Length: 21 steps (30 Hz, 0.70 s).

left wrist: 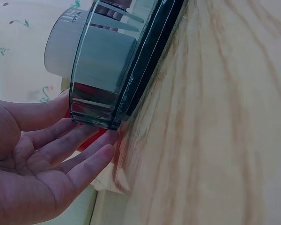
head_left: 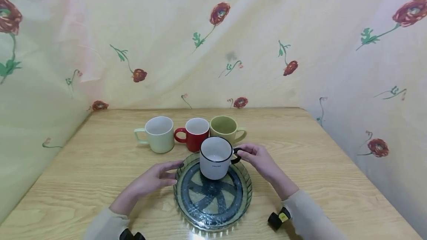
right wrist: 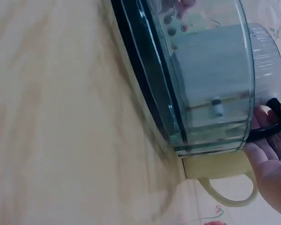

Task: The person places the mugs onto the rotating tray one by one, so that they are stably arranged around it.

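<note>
A white enamel mug (head_left: 215, 160) with a black rim and black handle stands inside a round clear glass dish (head_left: 213, 221), toward its far side. My right hand (head_left: 258, 158) holds the mug's handle (right wrist: 267, 132) between thumb and fingers. On the opposite side, my left hand (head_left: 153, 177) touches the dish's outer wall with its fingers (left wrist: 91, 166) spread and fairly straight. Just behind the dish stand a pale mint mug (head_left: 160, 138), a red mug (head_left: 197, 136) and a green mug (head_left: 222, 127), the green one partly hidden by the white mug.
The wood-grain table (head_left: 333, 180) reaches back to a flower-printed cloth (head_left: 173, 40) that hangs behind it and at both sides. A black strap with a small dark device (head_left: 276, 220) sits by the right sleeve.
</note>
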Each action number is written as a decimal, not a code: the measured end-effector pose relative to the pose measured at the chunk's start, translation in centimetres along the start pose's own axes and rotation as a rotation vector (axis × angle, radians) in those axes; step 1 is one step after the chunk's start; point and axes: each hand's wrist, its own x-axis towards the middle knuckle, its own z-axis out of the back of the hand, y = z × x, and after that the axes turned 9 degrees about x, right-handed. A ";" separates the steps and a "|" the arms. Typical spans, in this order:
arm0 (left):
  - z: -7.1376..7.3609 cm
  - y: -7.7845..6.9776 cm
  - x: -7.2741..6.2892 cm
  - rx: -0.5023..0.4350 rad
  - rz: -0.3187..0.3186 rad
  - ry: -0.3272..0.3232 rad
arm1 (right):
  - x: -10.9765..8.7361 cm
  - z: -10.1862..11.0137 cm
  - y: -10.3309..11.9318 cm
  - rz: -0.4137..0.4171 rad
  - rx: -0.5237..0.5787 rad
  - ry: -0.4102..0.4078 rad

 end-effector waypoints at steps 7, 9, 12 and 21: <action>0.0 0.3 0.1 -0.008 0.010 -0.009 | 0.4 0.6 0.1 -0.010 -0.042 0.047; 0.1 0.3 0.2 -0.013 0.019 -0.010 | 0.6 0.6 0.2 -0.018 -0.038 0.049; 0.2 0.3 0.3 -0.011 0.016 -0.002 | 0.9 0.8 0.0 -0.022 -0.005 0.047; 0.1 0.6 0.3 -0.008 0.005 0.001 | 2.0 1.1 -0.4 -0.038 0.018 0.069</action>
